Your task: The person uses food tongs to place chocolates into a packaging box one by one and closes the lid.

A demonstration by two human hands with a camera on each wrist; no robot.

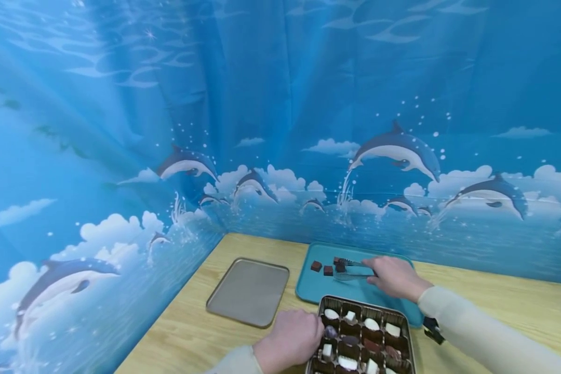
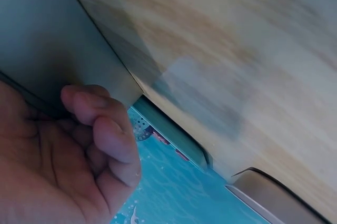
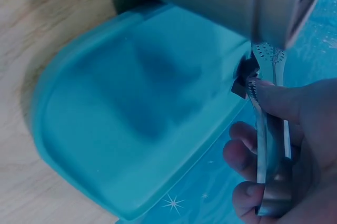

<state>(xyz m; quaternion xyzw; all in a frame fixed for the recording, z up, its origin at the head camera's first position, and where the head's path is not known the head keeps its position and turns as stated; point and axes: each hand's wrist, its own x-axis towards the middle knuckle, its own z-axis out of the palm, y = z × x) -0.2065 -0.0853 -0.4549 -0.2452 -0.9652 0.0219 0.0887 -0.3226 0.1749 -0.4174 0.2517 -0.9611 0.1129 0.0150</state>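
In the head view my right hand [image 1: 395,277] holds metal tongs [image 1: 355,277] over the blue tray [image 1: 369,291]. The tongs' tips stand apart around dark chocolate cubes [image 1: 339,268]; two more cubes, one of them a chocolate cube [image 1: 316,266], lie to their left. In the right wrist view, thumb and fingers press the tong arms [image 3: 261,145] beside a dark cube [image 3: 245,76]. My left hand [image 1: 295,335] grips the left edge of a deep metal box [image 1: 408,332] of divided compartments with white and dark chocolates. Its fingers curl by the box wall [image 2: 58,29] in the left wrist view.
A bare grey metal tray [image 1: 250,291] lies left of the blue tray on the wooden table [image 1: 177,317]. The box stands in front of the blue tray and overlaps its near edge in the head view. A dolphin-print curtain [image 1: 280,130] hangs behind and at the left.
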